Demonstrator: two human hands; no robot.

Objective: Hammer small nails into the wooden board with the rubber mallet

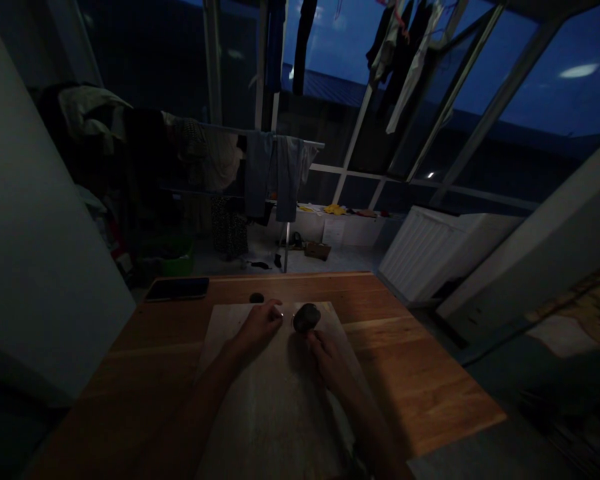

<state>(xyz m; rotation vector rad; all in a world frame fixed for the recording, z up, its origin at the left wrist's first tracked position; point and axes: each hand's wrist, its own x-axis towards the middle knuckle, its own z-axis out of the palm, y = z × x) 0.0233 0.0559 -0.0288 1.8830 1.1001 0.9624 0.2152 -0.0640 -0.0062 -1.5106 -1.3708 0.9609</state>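
My left hand (pixel 264 320) is over the far part of a pale wooden board (pixel 265 413), its fingers pinched together. A tiny bright glint shows at the fingertips; what they hold is too small to name. To the right, my right hand (pixel 325 353) is closed on the near end of a dark round-headed tool (pixel 307 319). The tool's head is tilted and faces the left hand, a short gap apart. Dim light hides its exact kind. A small dark round object (pixel 257 297) lies just beyond the board's far edge, near the left hand.
The board lies on a wooden table (pixel 405 373). A dark phone (pixel 177 289) rests at the table's far left corner. Behind the table stand a drying rack hung with clothes (pixel 285 173), a green basin (pixel 176 263) and a white ridged unit (pixel 425 250). A pale panel (pixel 45 253) rises at left.
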